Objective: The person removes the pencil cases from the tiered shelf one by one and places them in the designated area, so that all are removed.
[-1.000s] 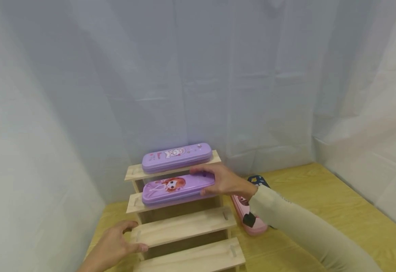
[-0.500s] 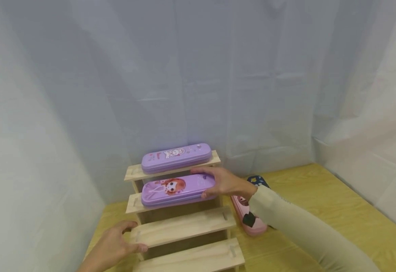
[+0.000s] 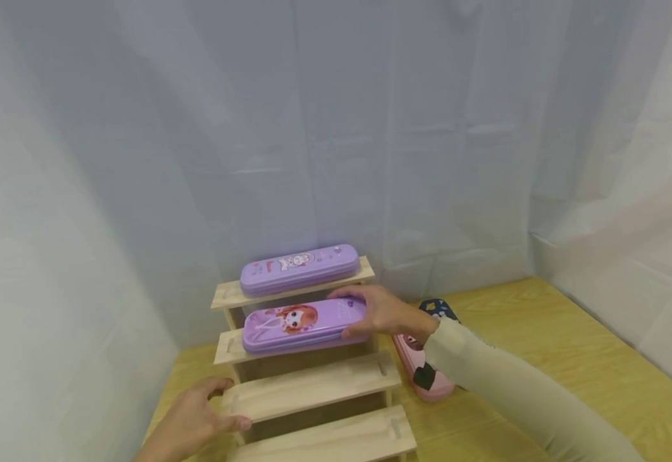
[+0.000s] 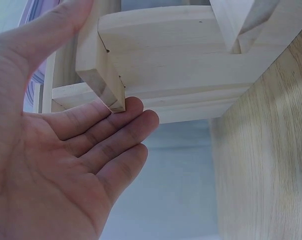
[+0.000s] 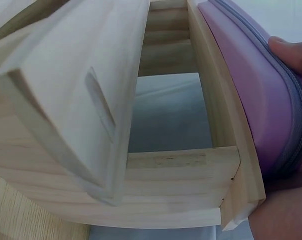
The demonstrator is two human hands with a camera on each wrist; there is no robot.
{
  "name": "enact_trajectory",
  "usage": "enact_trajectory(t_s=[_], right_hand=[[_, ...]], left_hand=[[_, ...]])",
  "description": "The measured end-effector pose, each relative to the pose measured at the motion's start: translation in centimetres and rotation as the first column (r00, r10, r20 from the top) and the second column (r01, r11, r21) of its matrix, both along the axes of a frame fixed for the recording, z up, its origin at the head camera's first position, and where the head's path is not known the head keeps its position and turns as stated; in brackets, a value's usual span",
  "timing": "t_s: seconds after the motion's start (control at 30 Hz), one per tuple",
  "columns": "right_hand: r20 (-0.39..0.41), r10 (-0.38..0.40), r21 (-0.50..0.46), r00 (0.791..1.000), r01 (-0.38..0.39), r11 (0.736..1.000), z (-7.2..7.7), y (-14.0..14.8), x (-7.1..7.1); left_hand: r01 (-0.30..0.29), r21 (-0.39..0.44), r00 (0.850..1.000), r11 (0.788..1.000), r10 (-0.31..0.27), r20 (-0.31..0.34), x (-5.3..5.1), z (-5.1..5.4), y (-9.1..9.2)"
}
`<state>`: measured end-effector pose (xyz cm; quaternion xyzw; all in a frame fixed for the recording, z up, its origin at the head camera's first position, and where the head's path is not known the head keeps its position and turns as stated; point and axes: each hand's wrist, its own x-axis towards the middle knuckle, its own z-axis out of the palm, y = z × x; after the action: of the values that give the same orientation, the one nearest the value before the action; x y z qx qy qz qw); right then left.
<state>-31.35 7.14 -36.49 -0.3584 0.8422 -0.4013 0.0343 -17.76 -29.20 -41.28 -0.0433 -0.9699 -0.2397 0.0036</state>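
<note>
A purple pencil case (image 3: 307,324) with a red-haired doll picture lies along the second step from the top of a wooden stepped rack (image 3: 313,385). My right hand (image 3: 382,312) grips its right end, thumb at the front and fingers at the back. In the right wrist view the zipped side of the purple pencil case (image 5: 255,95) rests against the plank. At the rack's left side, my left hand (image 3: 192,414) holds the end of the third step between thumb and fingers. In the left wrist view its fingertips touch the plank end (image 4: 103,75).
Another purple pencil case (image 3: 300,268) lies on the top step. Right of the rack, a pink pencil case (image 3: 428,382) and a dark blue pencil case (image 3: 440,308) lie on the wooden table (image 3: 509,333), partly behind the right arm. White sheeting (image 3: 342,128) encloses the back and sides.
The doll-picture pencil case has shifted very slightly right and down on its step, with my right hand still gripping it. My left hand stays put.
</note>
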Motion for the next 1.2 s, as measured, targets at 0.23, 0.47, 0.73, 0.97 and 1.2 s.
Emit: enact_trajectory(t_s=[0.23, 0.47, 0.73, 0.97, 1.2], right_hand=[[0.022, -0.042, -0.032, 0.999, 0.043, 0.999, -0.3, 0.5, 0.6], [0.074, -0.066, -0.111, 0.995, 0.074, 0.991, -0.7, 1.5, 1.6], [-0.029, -0.101, -0.085, 0.994, 0.098, 0.992, -0.9, 2.7, 2.3], [0.019, -0.162, -0.102, 0.987, 0.163, 0.981, -0.2, 4.3, 3.3], [0.131, -0.192, -0.130, 0.973, 0.209, 0.969, 1.6, 6.1, 4.7]], left_hand=[[0.001, -0.003, 1.000, 1.000, -0.001, 0.006, -0.2, 0.2, 0.0], [0.007, 0.021, 1.000, 1.000, -0.007, 0.003, -0.2, 0.1, 0.0], [0.017, 0.014, 1.000, 1.000, -0.017, -0.005, -0.2, 0.1, -0.2], [0.021, 0.023, 1.000, 1.000, -0.021, 0.003, -0.4, 0.1, -0.1], [0.030, 0.024, 1.000, 0.999, -0.030, -0.007, -0.4, 0.0, -0.2]])
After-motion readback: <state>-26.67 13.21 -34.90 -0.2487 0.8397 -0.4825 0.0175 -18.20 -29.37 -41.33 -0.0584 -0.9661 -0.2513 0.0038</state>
